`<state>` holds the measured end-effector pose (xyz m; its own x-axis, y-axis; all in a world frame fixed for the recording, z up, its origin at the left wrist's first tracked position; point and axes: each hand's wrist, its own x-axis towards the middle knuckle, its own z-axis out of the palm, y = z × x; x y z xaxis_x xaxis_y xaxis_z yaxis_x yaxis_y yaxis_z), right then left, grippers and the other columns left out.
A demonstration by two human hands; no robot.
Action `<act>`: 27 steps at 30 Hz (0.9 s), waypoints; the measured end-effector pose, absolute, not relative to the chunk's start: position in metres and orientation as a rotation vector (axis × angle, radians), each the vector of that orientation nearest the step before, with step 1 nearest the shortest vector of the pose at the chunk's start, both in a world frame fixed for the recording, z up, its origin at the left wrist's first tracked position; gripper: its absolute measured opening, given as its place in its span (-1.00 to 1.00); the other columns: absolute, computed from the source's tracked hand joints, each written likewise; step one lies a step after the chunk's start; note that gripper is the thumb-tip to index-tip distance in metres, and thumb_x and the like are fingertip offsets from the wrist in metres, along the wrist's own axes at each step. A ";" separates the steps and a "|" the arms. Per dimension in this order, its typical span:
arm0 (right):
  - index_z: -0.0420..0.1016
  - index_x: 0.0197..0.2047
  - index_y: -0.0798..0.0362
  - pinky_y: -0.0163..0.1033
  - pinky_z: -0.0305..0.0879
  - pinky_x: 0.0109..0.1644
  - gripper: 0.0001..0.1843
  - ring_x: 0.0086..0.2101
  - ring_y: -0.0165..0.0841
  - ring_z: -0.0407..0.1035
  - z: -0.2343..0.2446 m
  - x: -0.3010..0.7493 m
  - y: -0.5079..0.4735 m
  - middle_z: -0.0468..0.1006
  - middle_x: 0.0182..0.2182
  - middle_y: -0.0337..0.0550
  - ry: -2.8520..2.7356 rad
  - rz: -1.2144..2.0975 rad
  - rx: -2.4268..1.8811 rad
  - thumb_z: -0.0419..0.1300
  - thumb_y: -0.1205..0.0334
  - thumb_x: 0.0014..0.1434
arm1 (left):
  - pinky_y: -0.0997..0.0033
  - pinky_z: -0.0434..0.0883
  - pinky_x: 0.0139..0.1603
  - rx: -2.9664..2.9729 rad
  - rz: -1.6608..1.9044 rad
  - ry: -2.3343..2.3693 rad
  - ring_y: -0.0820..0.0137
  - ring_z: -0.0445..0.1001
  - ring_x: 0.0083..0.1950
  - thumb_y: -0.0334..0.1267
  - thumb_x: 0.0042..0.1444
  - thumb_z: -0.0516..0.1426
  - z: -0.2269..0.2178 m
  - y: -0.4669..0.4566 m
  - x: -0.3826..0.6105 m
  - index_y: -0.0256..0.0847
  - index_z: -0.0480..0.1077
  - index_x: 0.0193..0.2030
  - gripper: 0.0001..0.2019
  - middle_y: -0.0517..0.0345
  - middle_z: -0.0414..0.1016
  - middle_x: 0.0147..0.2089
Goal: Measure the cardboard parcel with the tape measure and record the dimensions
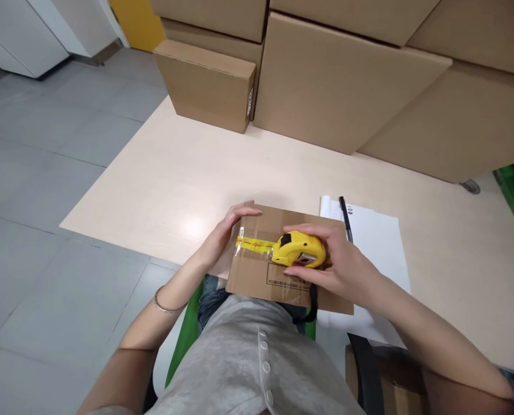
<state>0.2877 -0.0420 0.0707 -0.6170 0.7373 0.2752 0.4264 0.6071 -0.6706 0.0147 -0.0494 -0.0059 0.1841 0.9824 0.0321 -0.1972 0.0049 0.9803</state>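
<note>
Right hand [347, 268] holds tape measure [298, 246] crosswise, pointing leftward; left hand [227, 227] grips carton [252, 275].

Tape measure [300, 248] over box [250, 276], pen [346, 219] on paper [382, 253]

- We see a yellow tape measure [313, 249] with a black patch [286, 239] and a silvery clip [306, 259].
- We find red marks on the yellow strip [257, 245].
- Our small box [249, 278] is brown, printed with a black rectangle outline [278, 274].
- We have white paper [380, 251] and a black pen [346, 219].
- Our shirt [225, 357] is mottled grey.
- We note a pale beige table [144, 178] and grey floor [32, 230].
</note>
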 end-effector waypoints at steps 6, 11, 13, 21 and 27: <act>0.43 0.22 -0.24 0.02 0.65 0.07 -0.57 -0.01 -0.11 0.67 0.087 0.238 -0.036 0.71 0.06 -0.15 -2.333 0.853 -0.800 0.39 0.05 0.34 | -0.01 -0.01 0.66 1.054 1.230 0.789 0.05 0.11 0.64 0.23 0.44 -0.03 -0.004 -0.053 0.019 -0.05 0.62 0.07 -0.47 0.04 0.54 0.32; 0.46 0.23 -0.07 -0.07 0.62 0.11 -0.65 -0.01 -0.19 0.68 0.091 0.218 -0.035 0.73 0.06 -0.11 -2.432 0.720 -0.718 0.29 0.16 0.43 | 0.00 0.12 0.60 1.144 1.203 0.771 0.00 0.15 0.60 0.22 0.44 0.02 -0.009 -0.051 0.011 -0.04 0.61 0.13 -0.50 0.01 0.49 0.32; 0.48 0.21 -0.06 -0.08 0.63 0.07 -0.67 -0.05 -0.19 0.69 0.091 0.224 -0.036 0.75 0.01 -0.12 -2.438 0.679 -0.745 0.30 0.18 0.42 | -0.02 0.09 0.61 1.268 1.149 0.768 0.01 0.16 0.57 0.19 0.43 0.08 -0.010 -0.049 0.005 0.02 0.58 0.20 -0.55 0.03 0.46 0.34; 0.47 0.20 -0.11 -0.16 0.67 -0.05 -0.59 -0.02 -0.19 0.70 0.102 0.298 -0.046 0.75 0.08 -0.14 -2.434 0.722 -1.007 0.40 0.22 0.34 | -0.04 0.17 0.53 1.468 1.080 0.700 0.04 0.28 0.44 0.04 0.37 0.22 -0.013 -0.043 -0.006 0.12 0.47 0.30 -0.59 0.02 0.37 0.31; 0.56 0.17 -0.21 -0.06 0.70 -0.01 -0.59 -0.12 -0.16 0.72 0.101 0.385 -0.065 0.76 0.01 -0.22 -2.295 0.605 -1.299 0.44 0.12 0.29 | 0.05 0.35 0.37 1.463 1.040 0.674 0.08 0.36 0.33 0.01 0.35 0.25 -0.011 -0.039 -0.011 0.11 0.47 0.30 -0.58 0.00 0.37 0.24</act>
<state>0.3854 -0.0652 0.1013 -0.4670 0.8709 0.1533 0.6822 0.4651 -0.5641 -0.0114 -0.0386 -0.0112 0.4405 0.8695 0.2233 -0.1507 -0.1736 0.9732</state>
